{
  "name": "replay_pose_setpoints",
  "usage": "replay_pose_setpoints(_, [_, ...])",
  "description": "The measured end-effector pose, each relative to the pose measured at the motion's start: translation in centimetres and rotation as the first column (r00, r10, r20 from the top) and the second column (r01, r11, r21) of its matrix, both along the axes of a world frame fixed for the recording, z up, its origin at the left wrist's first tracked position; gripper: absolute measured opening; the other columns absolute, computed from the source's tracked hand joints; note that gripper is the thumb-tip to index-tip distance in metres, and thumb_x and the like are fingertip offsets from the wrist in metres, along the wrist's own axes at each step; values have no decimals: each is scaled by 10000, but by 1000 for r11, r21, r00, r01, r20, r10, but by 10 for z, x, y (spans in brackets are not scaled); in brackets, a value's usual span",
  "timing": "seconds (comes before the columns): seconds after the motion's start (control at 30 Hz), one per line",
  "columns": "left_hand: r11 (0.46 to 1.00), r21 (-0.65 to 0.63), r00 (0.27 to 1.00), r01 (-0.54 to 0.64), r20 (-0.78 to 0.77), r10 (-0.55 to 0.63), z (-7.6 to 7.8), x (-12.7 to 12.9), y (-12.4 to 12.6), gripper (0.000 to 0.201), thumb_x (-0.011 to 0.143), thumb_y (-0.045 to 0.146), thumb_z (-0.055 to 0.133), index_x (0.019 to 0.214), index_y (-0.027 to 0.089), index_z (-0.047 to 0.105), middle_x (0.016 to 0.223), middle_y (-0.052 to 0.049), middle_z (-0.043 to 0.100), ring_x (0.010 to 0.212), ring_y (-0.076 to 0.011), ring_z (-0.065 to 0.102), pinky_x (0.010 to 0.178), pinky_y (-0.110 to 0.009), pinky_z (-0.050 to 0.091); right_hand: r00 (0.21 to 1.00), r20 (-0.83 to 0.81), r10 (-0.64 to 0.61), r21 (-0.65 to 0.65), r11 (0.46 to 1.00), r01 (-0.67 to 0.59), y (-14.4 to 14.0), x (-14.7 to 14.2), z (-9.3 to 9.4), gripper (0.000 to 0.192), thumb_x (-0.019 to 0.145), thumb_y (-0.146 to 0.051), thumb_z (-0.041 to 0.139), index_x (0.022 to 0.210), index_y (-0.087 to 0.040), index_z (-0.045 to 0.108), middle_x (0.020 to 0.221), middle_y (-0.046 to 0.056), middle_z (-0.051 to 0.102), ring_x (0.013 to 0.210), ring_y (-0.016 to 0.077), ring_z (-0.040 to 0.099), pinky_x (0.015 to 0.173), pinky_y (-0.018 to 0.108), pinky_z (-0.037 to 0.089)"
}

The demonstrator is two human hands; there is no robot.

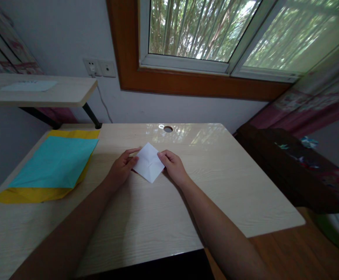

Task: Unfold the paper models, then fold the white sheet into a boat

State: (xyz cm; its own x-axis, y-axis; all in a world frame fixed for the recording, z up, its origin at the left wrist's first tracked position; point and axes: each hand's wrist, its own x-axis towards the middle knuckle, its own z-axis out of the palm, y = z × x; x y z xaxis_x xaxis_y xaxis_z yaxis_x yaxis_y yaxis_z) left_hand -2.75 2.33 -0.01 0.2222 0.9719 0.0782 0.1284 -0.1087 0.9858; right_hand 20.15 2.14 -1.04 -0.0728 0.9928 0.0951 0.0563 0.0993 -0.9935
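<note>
One small white folded paper square [148, 166] lies between two bare hands, left hand [121, 169] and right hand [173, 167]. At far left lie two larger sheets: one turquoise paper sheet [55, 162], one yellow paper sheet [35, 193] underneath, possibly more hidden.

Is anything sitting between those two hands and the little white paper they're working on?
Nothing visible. The left hand and right hand both touch the edges of the white folded paper on the desk; the turquoise sheet lies off to the left.

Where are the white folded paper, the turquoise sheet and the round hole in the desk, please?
white folded paper [148, 162], head view, centre creases
turquoise sheet [55, 162], head view, its middle
round hole [168, 128], head view, its opening
</note>
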Motion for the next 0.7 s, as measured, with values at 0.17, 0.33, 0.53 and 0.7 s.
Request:
replay_pose_setpoints(0.17, [998,48,996,-35,-85,39,1,-1,1,504,934,517,600,1332,210,645,1069,-66,753,861,-212,672,725,-286,515,1000,19,-12,37,999,12,0,0,1,404,902,-601,621,779,-216,636,674,-16,553,626,147,479,577,264,366])
replay_pose_setpoints(0.33, [994,107,992,-28,-119,41,1,-3,2,481,949,495,585,1362,256,651,1374,-61,669,1210,-262,621,1040,-354,476,1000,17,-13,26,1000,12,0,0,2,402,897,-604,626,780,-220,642,672,-17,557,620,148,483,570,264,367])
replay_pose_setpoints(0.53, [993,108,992,-44,-113,56,2,-2,0,501,934,469,612,1385,252,632,1354,-53,680,1212,-263,625,1006,-335,510,999,35,-19,21,1000,18,-1,0,4,408,892,-613,628,790,-218,655,670,-11,575,610,150,493,554,268,371])
replay_pose_setpoints(0.7, [996,66,998,53,-40,-50,1,-1,-2,502,923,450,616,1376,234,632,1210,-73,710,886,-202,681,786,-312,580,998,33,-55,11,998,54,1,1,2,409,904,-620,611,809,-223,641,644,-18,565,560,145,500,504,269,380])
